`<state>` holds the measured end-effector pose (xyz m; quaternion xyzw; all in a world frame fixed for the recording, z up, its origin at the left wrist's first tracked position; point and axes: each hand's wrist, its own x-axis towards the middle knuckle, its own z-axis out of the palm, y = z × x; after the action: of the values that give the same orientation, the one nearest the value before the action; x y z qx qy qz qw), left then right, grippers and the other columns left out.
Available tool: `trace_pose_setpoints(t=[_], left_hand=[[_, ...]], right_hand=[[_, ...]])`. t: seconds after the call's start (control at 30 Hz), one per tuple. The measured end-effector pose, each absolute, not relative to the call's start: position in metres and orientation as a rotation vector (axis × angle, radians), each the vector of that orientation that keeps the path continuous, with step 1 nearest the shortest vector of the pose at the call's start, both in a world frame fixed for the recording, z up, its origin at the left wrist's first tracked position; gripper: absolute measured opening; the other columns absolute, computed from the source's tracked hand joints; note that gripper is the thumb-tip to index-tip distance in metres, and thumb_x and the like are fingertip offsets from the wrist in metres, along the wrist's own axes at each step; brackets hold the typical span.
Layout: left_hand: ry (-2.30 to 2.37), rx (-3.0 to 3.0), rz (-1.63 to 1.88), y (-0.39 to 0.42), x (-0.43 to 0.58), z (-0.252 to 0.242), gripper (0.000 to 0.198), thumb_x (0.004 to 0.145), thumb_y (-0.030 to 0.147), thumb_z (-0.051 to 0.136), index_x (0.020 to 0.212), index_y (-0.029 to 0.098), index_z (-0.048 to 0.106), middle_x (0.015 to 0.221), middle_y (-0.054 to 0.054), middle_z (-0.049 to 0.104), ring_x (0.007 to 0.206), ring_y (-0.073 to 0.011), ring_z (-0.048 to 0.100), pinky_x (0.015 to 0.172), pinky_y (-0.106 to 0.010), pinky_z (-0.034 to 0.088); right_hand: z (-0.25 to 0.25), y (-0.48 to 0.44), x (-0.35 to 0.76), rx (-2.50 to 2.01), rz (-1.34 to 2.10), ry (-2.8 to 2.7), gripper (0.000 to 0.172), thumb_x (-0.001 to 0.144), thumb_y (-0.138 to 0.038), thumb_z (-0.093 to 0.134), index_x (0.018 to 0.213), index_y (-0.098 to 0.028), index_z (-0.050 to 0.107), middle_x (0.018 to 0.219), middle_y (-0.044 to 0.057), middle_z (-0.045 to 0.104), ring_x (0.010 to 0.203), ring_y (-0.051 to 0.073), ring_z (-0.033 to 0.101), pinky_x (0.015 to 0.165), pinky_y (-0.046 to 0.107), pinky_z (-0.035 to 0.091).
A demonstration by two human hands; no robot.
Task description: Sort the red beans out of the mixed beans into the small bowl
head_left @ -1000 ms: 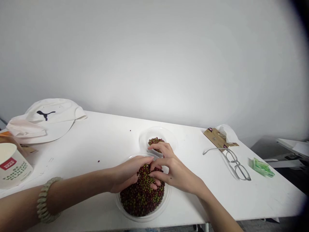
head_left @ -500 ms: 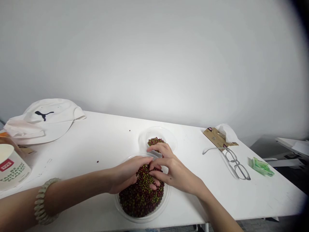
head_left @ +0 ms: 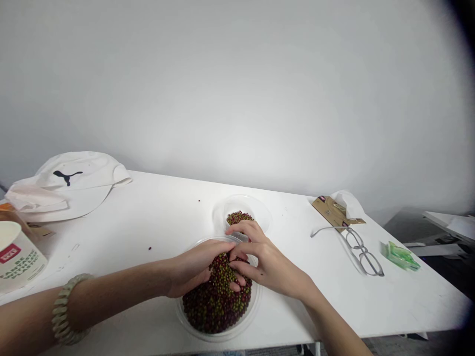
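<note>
A clear round bowl point(head_left: 257, 316) of small dark red and green beans point(head_left: 215, 311) stands near the table's front edge. Above it my left hand point(head_left: 196, 267) is cupped around a heap of these beans, thumb uppermost. My right hand point(head_left: 263, 257) reaches in from the right. Its thumb and a bent finger come together over the heap; whether a bean is between them is too small to tell. Another finger arches toward a smaller clear bowl point(head_left: 227, 210) behind, which also holds red and green beans and is partly covered by my right hand.
A white cap point(head_left: 85, 173) and a paper cup point(head_left: 22, 267) stand on the left. Glasses point(head_left: 361, 249), a brown packet point(head_left: 332, 212) and a green wrapper point(head_left: 403, 256) lie on the right. Two stray beans dot the white table point(head_left: 148, 212); a wall rises behind.
</note>
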<state>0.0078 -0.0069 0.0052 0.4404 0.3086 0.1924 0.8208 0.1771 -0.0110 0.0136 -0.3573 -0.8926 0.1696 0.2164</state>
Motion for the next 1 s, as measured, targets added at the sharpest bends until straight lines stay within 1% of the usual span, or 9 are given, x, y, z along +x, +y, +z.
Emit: trace_pose_setpoints(t=[0.23,0.43,0.73,1.0], left_hand=[[0.640,0.942,0.398,-0.0062,0.0076,0.0056,0.027,0.079,0.032,0.038,0.080,0.014,0.058,0.077,-0.005,0.060,0.071,-0.0139,0.054,0.079,-0.030,0.041],[0.637,0.942,0.410,-0.0067,0.0073,0.0069,0.024,0.079,0.032,0.041,0.079,0.015,0.058,0.078,-0.004,0.059,0.071,-0.0133,0.054,0.078,-0.029,0.041],[0.656,0.949,0.394,-0.0061,0.0079,0.0081,0.027,0.080,0.033,0.038,0.079,0.014,0.057,0.078,-0.004,0.059,0.070,-0.0127,0.054,0.079,-0.029,0.041],[0.671,0.959,0.396,-0.0064,0.0083,0.0078,0.027,0.080,0.028,0.035,0.078,0.013,0.058,0.078,-0.005,0.060,0.069,-0.0123,0.055,0.079,-0.029,0.041]], right_hand=[[0.0130,-0.0126,0.1775,-0.997,0.480,-2.472,0.008,0.077,-0.012,0.056,0.075,-0.020,0.058,0.115,0.003,0.044,0.113,0.020,0.036,0.090,0.036,0.039],[0.0164,-0.0146,0.1766,-1.013,0.482,-2.477,0.009,0.078,-0.011,0.055,0.077,-0.020,0.057,0.115,0.003,0.044,0.112,0.020,0.037,0.090,0.036,0.041],[0.0154,-0.0149,0.1778,-1.020,0.475,-2.494,0.008,0.078,-0.011,0.055,0.079,-0.019,0.057,0.117,0.003,0.043,0.112,0.019,0.036,0.092,0.034,0.039],[0.0148,-0.0149,0.1783,-1.018,0.449,-2.520,0.007,0.079,-0.012,0.054,0.079,-0.018,0.057,0.117,0.004,0.043,0.112,0.019,0.036,0.093,0.034,0.038]])
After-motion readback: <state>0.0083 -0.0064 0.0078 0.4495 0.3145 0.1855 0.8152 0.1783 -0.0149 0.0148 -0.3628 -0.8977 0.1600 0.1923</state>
